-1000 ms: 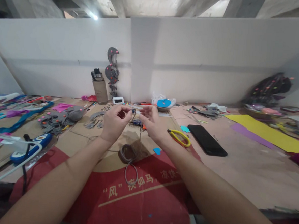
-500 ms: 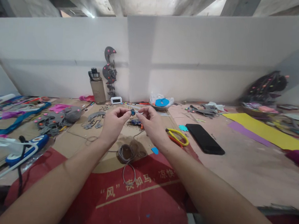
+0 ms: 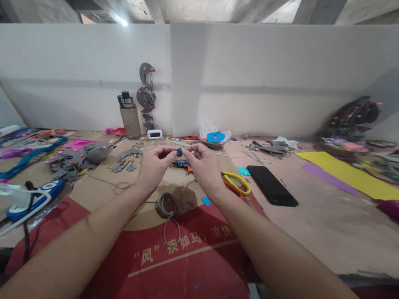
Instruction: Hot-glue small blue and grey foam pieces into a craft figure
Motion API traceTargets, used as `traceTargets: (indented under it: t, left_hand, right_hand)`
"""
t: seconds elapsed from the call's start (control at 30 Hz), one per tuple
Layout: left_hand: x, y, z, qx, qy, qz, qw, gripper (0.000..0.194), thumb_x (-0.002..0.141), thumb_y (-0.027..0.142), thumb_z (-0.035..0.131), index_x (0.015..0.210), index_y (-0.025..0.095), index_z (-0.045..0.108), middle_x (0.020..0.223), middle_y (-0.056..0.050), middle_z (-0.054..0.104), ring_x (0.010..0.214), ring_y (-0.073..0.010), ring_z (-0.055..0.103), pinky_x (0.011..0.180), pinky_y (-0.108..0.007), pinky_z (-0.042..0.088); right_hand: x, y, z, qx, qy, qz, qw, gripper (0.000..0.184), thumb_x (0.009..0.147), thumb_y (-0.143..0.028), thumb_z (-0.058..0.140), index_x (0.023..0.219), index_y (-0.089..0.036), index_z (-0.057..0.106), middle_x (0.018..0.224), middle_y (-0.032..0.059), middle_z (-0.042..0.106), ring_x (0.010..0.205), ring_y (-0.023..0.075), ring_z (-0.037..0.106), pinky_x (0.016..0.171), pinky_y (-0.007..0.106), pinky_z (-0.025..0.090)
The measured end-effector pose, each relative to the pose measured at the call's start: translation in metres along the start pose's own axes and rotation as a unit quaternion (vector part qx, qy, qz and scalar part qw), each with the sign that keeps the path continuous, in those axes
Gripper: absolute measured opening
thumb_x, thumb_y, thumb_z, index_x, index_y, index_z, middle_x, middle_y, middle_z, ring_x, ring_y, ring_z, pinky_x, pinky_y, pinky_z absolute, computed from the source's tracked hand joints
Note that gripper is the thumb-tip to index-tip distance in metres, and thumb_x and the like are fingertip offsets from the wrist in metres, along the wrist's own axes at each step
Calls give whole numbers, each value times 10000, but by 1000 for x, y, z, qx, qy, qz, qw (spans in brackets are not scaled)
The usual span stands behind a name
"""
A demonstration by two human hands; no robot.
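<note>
Between my two hands is a small dark blue piece (image 3: 179, 152), too small to name more closely. My left hand (image 3: 154, 165) pinches its left side between thumb and fingertips. From the right, my right hand (image 3: 201, 165) pinches at the same piece, thumb and forefinger together. A thin grey cord (image 3: 190, 183) runs down from near the right fingers to a loose coil (image 3: 167, 205) on the cardboard. Just behind the hands lies a dark blue beaded-looking bundle (image 3: 181, 163), partly covered by them. Yellow-and-orange-handled scissors (image 3: 239, 183) rest beside my right wrist.
A black phone (image 3: 272, 185) lies to the right, near yellow sheet material (image 3: 353, 174). At the back stand a bottle (image 3: 130, 118), a small white clock (image 3: 155, 134) and a bowl (image 3: 216, 144). Grey cut pieces (image 3: 77, 160) and a blue power strip (image 3: 36, 200) are at left.
My right fingers have closed in from slightly apart to a pinch at the blue piece. My left hand keeps its pinch. The view has shifted slightly.
</note>
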State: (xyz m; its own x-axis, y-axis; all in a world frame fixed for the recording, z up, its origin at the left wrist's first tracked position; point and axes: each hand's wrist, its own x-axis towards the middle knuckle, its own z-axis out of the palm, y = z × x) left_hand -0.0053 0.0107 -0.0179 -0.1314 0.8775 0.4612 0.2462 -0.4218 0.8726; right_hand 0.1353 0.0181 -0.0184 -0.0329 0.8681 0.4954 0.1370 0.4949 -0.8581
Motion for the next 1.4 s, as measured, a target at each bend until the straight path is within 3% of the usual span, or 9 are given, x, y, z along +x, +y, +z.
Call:
traceTargets:
  t: [0.27,0.47,0.57,0.7,0.77,0.97,1.03,1.17,1.4]
  left_hand:
    - [0,0,1,-16,-21,-8,1000,250,733,357,626,861,152,690,655,-6,602,526,-83,431,508,-221,331]
    - [-1,5,1,3,-58,-8,998,218,746,327,616,852,152,692,568,21,530,498,-78,393,479,-220,295]
    - [5,6,-6,16,-122,-12,992,260,764,342,606,931,163,693,541,30,498,479,-77,371,462,-223,277]
    - [17,3,-17,-34,-243,-39,969,324,784,386,588,1003,167,683,625,-6,571,530,-89,444,505,-227,342]
    - [20,2,-21,-50,-267,-53,961,347,798,424,562,978,158,694,655,-32,598,568,-103,483,528,-234,369]
    - [15,10,-20,57,-187,-22,980,291,709,384,662,934,211,725,638,-15,618,487,-88,450,452,-215,335]
    - [14,12,-19,96,-185,-6,978,257,710,362,659,904,209,731,582,-8,608,438,-84,438,423,-213,329]
    - [12,11,-19,99,-193,1,976,236,724,342,637,866,175,722,614,-40,655,479,-121,553,473,-236,438]
    - [9,12,-18,159,-162,43,973,161,733,305,614,769,173,699,613,-34,669,536,-140,609,525,-241,464]
  right_hand:
    - [0,0,-2,-80,20,-9,997,259,780,-436,550,793,-191,633,602,-23,534,543,101,419,504,223,319]
    - [0,5,-3,-91,6,-22,996,277,796,-425,524,886,-206,670,706,8,633,619,132,520,555,239,391]
    - [2,6,-4,-89,4,-18,996,259,795,-408,521,851,-195,658,686,5,638,610,133,541,551,237,400]
    - [5,9,-6,-86,0,-13,996,236,798,-386,507,814,-186,632,659,-5,634,582,122,551,522,221,382]
    - [7,11,-7,-93,-6,-12,996,238,803,-381,494,813,-183,625,637,-10,624,547,115,533,503,218,363]
    - [4,8,-6,-175,-29,-43,983,225,809,-375,511,824,-191,640,659,4,616,575,120,513,521,225,327]
    - [2,5,-6,-208,-38,-55,976,217,813,-366,515,838,-194,646,677,14,620,595,128,514,537,232,325]
    - [-1,2,-6,-257,-48,-78,962,179,820,-325,526,858,-195,643,734,31,638,645,142,530,593,251,343]
    - [-2,6,-6,-227,-60,-96,967,177,859,-306,494,891,-206,635,782,30,642,698,150,540,637,262,349]
